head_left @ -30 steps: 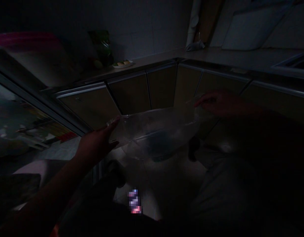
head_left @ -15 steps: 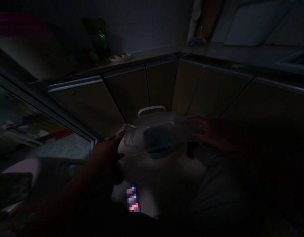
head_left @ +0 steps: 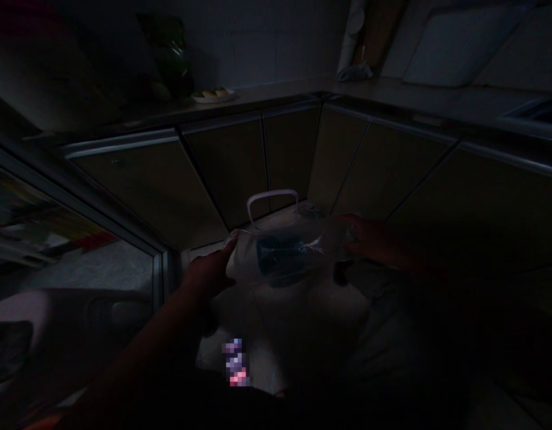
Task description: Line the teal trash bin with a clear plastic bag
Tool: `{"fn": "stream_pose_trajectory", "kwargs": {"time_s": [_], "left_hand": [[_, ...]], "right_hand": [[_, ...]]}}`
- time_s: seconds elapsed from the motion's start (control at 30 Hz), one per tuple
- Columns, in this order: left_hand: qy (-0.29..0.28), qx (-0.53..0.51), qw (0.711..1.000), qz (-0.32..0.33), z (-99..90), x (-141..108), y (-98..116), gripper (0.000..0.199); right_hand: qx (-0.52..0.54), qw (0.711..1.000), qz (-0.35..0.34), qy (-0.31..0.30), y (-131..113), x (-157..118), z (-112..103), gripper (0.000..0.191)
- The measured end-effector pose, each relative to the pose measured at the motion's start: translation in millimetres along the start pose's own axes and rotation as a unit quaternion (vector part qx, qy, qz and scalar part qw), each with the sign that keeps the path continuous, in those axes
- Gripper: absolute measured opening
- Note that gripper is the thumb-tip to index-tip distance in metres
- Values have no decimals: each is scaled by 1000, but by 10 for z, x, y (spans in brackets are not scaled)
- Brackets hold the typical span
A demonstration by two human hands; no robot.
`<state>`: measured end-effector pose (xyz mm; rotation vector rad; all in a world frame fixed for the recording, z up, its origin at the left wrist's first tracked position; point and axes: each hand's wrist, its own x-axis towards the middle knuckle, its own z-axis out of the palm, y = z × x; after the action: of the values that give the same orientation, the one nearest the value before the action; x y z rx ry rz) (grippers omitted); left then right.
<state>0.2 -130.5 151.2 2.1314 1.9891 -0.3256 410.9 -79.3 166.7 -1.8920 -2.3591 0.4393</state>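
Both sides of the clear plastic film (head_left: 298,245), mid-frame, seem to want even, gentle tension between the left hand (head_left: 209,269), fingers spread, and the right hand (head_left: 374,240), whose grip I cannot tell.

Dim light leaves deep shadow, with faint glare on clear plastic (head_left: 315,245).

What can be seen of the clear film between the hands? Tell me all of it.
The film is thin, see-through and colourless, and looks like plastic. It spans the gap between the left hand and the right hand, touching both. It is creased, with bright glints right of its middle. A blue item shows through it, and a pale handle stands beyond it. The dark hides most of its edges; sheet or bag, I cannot tell.
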Motion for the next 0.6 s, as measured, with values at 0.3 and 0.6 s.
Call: {"fn": "stream_pose_trajectory", "kwargs": {"time_s": [0.3,0.6], "left_hand": [[27,-88,995,39,116,183,214,101],[7,-58,997,56,119,224,219,100]], "right_hand": [[-144,979,-85,119,-250,-178,-217,58],[-137,953,-265,-47,-1346,-51,293,32]]}}
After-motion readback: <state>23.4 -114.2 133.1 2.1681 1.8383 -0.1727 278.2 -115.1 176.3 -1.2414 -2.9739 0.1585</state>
